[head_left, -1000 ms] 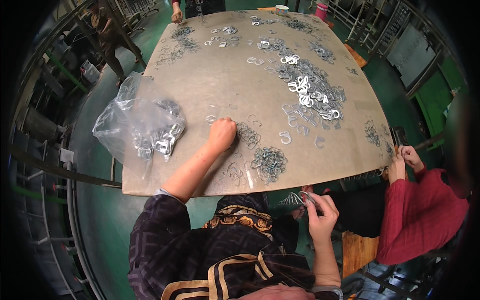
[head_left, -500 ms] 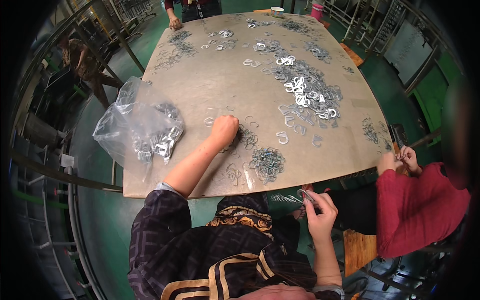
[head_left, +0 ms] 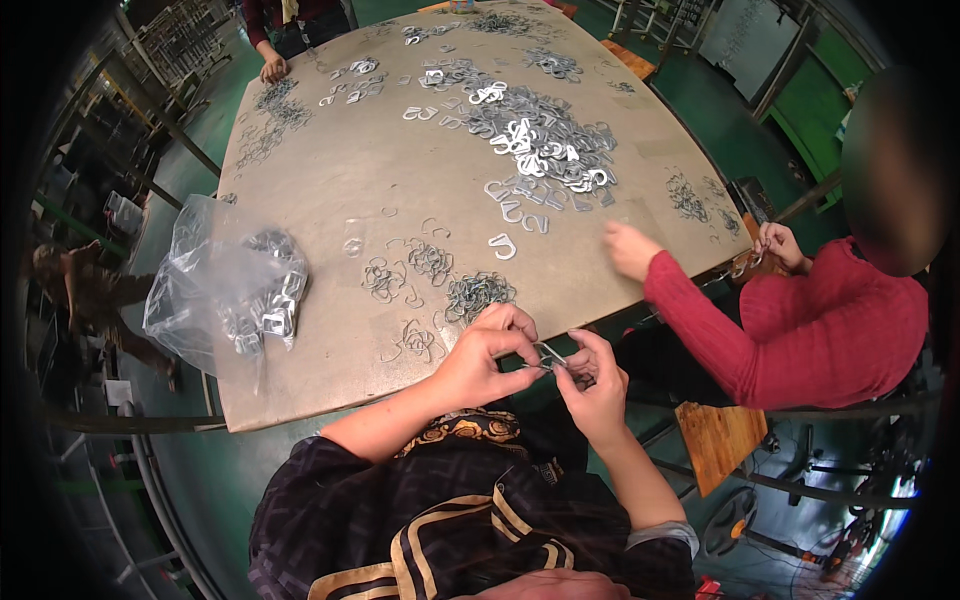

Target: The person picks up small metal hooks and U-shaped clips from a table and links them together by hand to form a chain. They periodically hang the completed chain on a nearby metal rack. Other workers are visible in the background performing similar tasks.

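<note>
My left hand [head_left: 490, 352] and my right hand [head_left: 593, 385] meet just off the table's near edge, both with fingers pinched. Between the fingertips shows a grey metal loop [head_left: 551, 352], held from the right side. At its lower end my left fingertips close on a thin wire ring, mostly covered by the fingers. Closest to my left hand on the table is a dense pile of dark wire rings [head_left: 478, 294]. Looser clusters of wire rings [head_left: 430, 261] lie to its left.
A large heap of flat grey metal hooks [head_left: 540, 140] spreads over the table [head_left: 330, 210]. At left sits a clear plastic bag [head_left: 205, 270] with metal parts. A person in a red sweater [head_left: 800, 340] works at right; another person's hand [head_left: 273, 68] touches rings at the far left.
My left hand has come back from the wire rings to meet my right hand, which has moved up and left. The view has shifted. The red-sleeved person's arm now reaches over the table.
</note>
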The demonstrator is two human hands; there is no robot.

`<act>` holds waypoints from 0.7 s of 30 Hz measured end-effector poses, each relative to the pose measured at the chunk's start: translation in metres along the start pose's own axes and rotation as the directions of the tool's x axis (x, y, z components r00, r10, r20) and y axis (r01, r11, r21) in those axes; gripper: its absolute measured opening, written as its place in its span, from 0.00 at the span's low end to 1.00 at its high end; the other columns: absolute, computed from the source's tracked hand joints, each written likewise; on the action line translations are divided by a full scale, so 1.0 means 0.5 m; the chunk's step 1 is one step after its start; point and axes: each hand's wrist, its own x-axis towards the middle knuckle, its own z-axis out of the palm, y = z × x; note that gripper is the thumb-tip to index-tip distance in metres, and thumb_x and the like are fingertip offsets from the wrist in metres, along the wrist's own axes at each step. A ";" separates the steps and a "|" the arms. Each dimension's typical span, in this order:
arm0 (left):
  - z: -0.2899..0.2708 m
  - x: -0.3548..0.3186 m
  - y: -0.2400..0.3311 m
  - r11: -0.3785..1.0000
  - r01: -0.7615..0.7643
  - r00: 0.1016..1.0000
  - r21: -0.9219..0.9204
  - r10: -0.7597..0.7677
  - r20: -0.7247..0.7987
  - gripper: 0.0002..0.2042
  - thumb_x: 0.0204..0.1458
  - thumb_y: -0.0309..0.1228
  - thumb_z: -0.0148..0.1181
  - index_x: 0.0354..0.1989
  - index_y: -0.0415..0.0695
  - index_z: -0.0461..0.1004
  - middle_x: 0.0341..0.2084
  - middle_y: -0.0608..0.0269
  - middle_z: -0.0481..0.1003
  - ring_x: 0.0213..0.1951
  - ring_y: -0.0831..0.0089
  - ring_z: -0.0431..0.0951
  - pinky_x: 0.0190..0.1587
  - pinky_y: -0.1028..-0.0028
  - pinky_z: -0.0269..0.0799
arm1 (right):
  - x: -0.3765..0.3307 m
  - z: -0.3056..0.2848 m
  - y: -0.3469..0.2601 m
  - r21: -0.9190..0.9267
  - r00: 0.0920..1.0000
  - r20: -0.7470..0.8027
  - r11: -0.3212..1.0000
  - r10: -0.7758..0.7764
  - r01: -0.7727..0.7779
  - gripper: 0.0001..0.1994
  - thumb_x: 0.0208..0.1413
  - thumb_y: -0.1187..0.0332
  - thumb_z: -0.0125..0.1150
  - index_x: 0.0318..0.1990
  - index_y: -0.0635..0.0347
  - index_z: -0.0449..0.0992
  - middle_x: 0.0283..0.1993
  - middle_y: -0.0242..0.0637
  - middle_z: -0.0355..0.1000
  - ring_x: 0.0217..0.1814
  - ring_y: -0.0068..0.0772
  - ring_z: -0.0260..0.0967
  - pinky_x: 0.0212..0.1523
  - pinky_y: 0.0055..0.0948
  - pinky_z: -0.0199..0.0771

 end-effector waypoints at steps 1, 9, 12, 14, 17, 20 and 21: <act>0.008 0.001 -0.001 1.000 0.005 1.000 0.001 -0.005 -0.002 0.06 0.38 0.26 0.71 0.25 0.44 0.79 0.35 0.63 0.73 0.41 0.66 0.71 0.47 0.68 0.63 | -0.003 0.000 0.002 0.000 1.000 0.000 1.000 -0.006 0.006 0.24 0.47 0.82 0.64 0.54 0.62 0.69 0.30 0.39 0.76 0.32 0.29 0.77 0.36 0.27 0.77; 0.057 0.018 -0.020 0.993 -0.083 0.996 -0.081 0.079 -0.048 0.07 0.42 0.22 0.66 0.30 0.41 0.74 0.35 0.59 0.76 0.42 0.61 0.75 0.46 0.66 0.68 | -0.004 -0.002 0.011 -0.009 0.996 0.020 0.996 -0.091 0.091 0.24 0.48 0.84 0.62 0.55 0.63 0.68 0.30 0.35 0.75 0.31 0.21 0.74 0.34 0.21 0.74; 0.060 0.002 -0.020 0.968 0.046 0.999 -0.246 -0.042 0.022 0.07 0.46 0.21 0.63 0.32 0.41 0.72 0.34 0.57 0.78 0.39 0.61 0.79 0.46 0.65 0.70 | 0.017 -0.026 0.025 0.116 0.991 0.069 0.988 -0.113 0.105 0.22 0.47 0.82 0.63 0.53 0.64 0.70 0.30 0.37 0.76 0.31 0.26 0.76 0.36 0.26 0.77; 0.054 0.003 -0.017 0.979 -0.093 0.996 -0.182 0.094 -0.006 0.06 0.48 0.22 0.63 0.32 0.41 0.71 0.33 0.58 0.79 0.37 0.62 0.80 0.43 0.66 0.71 | 0.047 -0.055 0.061 0.247 0.982 0.119 0.962 -0.148 0.115 0.20 0.48 0.81 0.63 0.51 0.65 0.71 0.31 0.36 0.76 0.32 0.24 0.75 0.36 0.24 0.76; 0.057 0.003 -0.022 0.972 -0.191 0.980 -0.140 0.197 0.028 0.07 0.49 0.22 0.63 0.31 0.43 0.70 0.35 0.59 0.80 0.38 0.63 0.79 0.42 0.67 0.70 | 0.117 -0.034 0.109 -0.004 0.986 0.165 1.000 -0.018 0.019 0.18 0.53 0.75 0.61 0.53 0.62 0.73 0.36 0.39 0.74 0.38 0.31 0.74 0.38 0.28 0.74; 0.064 0.004 -0.015 0.969 -0.224 0.972 -0.102 0.229 0.043 0.07 0.48 0.22 0.63 0.31 0.44 0.70 0.36 0.61 0.80 0.38 0.62 0.79 0.41 0.66 0.69 | 0.206 0.047 0.144 -0.366 0.961 0.198 0.895 -0.192 0.254 0.17 0.54 0.69 0.62 0.52 0.60 0.75 0.40 0.43 0.70 0.42 0.42 0.70 0.43 0.37 0.72; 0.065 0.001 -0.015 0.970 -0.219 0.974 -0.106 0.224 0.039 0.08 0.48 0.21 0.63 0.31 0.44 0.70 0.35 0.62 0.79 0.39 0.62 0.78 0.41 0.66 0.69 | 0.236 0.077 0.163 -0.460 0.934 0.221 0.815 -0.280 0.353 0.17 0.54 0.68 0.63 0.52 0.59 0.75 0.41 0.44 0.69 0.44 0.45 0.69 0.45 0.39 0.71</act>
